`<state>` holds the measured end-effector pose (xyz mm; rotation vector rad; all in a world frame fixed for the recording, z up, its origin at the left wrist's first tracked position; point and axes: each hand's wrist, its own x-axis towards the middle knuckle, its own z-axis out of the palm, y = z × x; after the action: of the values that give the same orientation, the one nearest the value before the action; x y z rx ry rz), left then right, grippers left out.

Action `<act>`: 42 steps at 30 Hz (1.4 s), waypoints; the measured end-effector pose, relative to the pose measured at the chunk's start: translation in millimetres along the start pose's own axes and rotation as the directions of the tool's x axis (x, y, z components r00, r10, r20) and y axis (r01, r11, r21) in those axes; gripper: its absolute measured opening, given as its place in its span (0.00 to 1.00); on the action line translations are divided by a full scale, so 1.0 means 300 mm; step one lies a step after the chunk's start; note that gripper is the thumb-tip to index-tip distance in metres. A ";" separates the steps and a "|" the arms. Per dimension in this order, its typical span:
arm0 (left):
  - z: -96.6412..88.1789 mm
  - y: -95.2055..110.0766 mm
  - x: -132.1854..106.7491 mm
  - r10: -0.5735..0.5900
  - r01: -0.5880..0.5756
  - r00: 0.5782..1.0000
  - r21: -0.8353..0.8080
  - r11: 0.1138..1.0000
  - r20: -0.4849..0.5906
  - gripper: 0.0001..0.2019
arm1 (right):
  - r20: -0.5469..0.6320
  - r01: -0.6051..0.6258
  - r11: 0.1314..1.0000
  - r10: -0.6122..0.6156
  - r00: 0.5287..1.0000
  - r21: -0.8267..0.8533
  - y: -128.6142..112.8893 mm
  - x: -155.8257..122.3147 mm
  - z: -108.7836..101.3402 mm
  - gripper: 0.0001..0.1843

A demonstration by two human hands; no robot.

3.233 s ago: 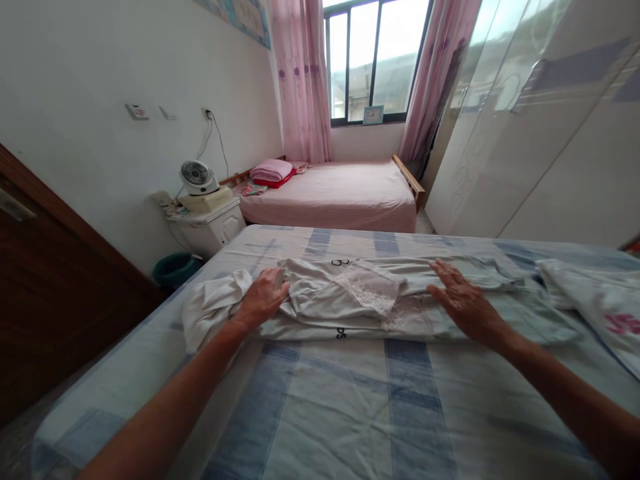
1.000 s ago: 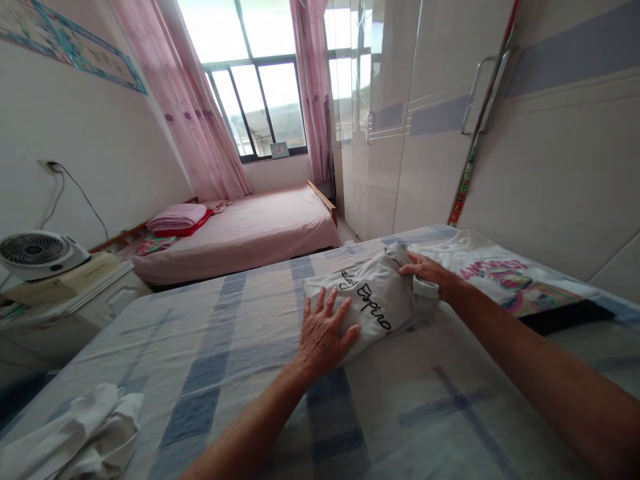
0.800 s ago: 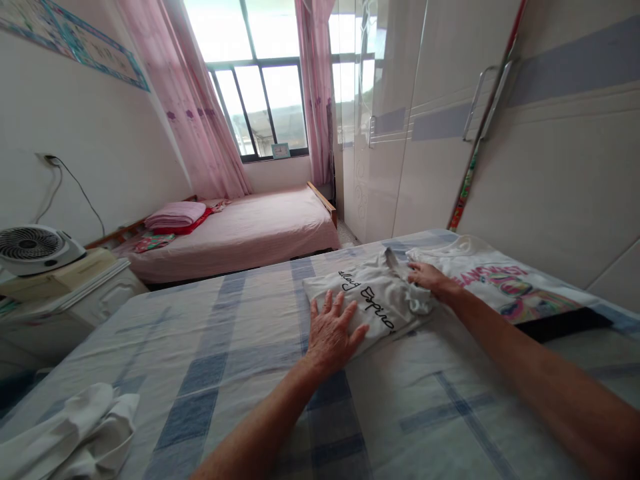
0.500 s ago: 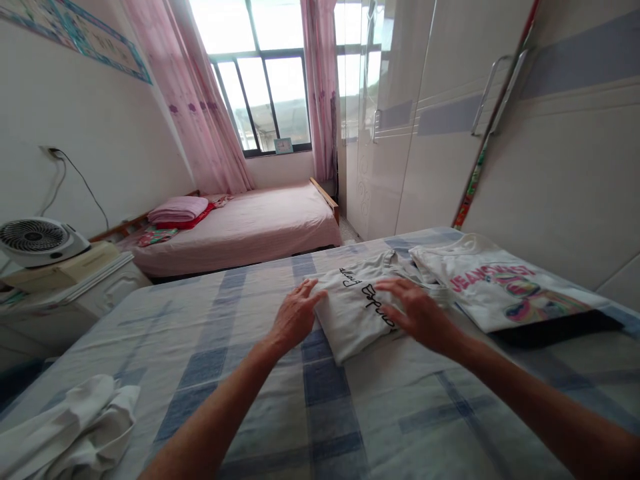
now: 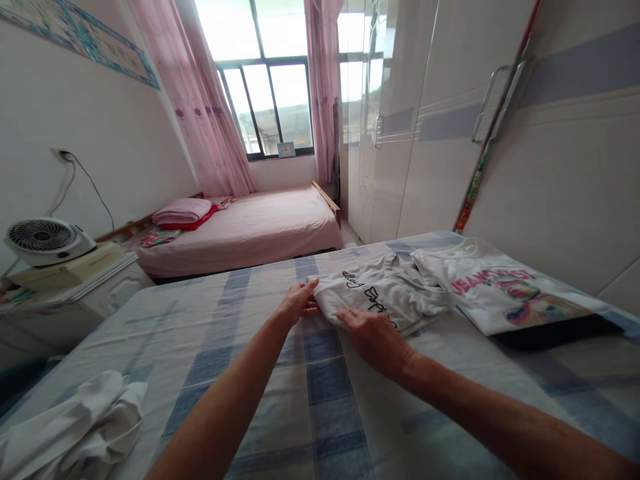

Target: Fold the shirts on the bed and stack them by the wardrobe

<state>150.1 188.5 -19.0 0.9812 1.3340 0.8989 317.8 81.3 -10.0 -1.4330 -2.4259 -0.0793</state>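
Observation:
A light grey T-shirt [image 5: 360, 280] with black script lies folded on the blue-and-white checked bedsheet [image 5: 240, 373]. At its left edge, my left hand [image 5: 299, 301] pinches the cloth between thumb and fingers. My right hand [image 5: 373, 333] grips the shirt's near edge, its fingers closed on the fabric and covering part of the lettering. Just right of this shirt lies a folded white T-shirt [image 5: 480, 280] with pink letters and a colourful print, a black piece showing along its near edge.
Crumpled white cloth [image 5: 95, 420] lies at the bed's near left. A fan [image 5: 47, 239] stands on a box on the cabinet [image 5: 110, 283] to the left. Beyond are a pink-covered bed [image 5: 265, 227] and a window; a glossy wardrobe [image 5: 440, 133] lines the right.
My right hand has come down and left from above the lettering onto the shirt's near edge. My left hand has closed on the left edge, and the near part of the shirt has folded up.

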 end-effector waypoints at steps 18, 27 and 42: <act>0.053 0.683 0.000 0.651 -0.654 0.757 -0.075 0.753 -0.059 0.09 | -0.575 -0.124 0.992 0.104 0.812 0.004 0.417 0.410 -0.615 0.16; -0.144 0.299 -0.328 0.678 -0.667 0.734 0.226 0.710 0.041 0.17 | -0.430 0.035 0.990 0.029 0.902 0.140 0.273 0.094 -0.361 0.15; -0.045 -0.012 -0.200 0.640 -0.587 0.720 0.728 0.355 0.269 0.17 | -0.095 0.149 0.947 -0.127 0.987 0.284 0.062 0.144 -0.038 0.26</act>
<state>133.6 131.8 -1.3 2.3092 1.4358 0.8778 317.4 124.7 11.6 -1.1110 -2.3552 0.1815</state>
